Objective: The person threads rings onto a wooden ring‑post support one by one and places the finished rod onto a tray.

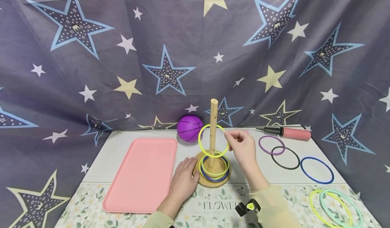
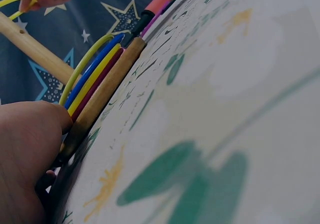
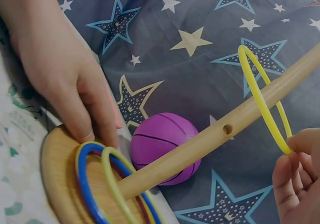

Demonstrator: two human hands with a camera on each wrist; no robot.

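My right hand [image 1: 243, 150] pinches a yellow ring [image 3: 257, 94] at its edge, between thumb and fingertips. That ring goes around the upright wooden post [image 1: 214, 116], well above the base, as the right wrist view shows. Several rings lie around the foot of the post: a pale yellow one [image 3: 111, 176], a blue one [image 3: 82, 176], another yellow one and a dark red one [image 2: 101, 79]. With fingers extended, my left hand [image 1: 184, 179] rests at the left edge of the round wooden base [image 3: 55, 159], its fingertips close to the stacked rings.
A pink tray [image 1: 140, 177] lies on the left. Behind the post sits a purple ball [image 1: 189, 128]. A pump [image 1: 295, 133] lies at the back right, near purple, black and blue rings. Yellow and mint rings overlap at the front right. A starry curtain [image 1: 195, 28] hangs behind.
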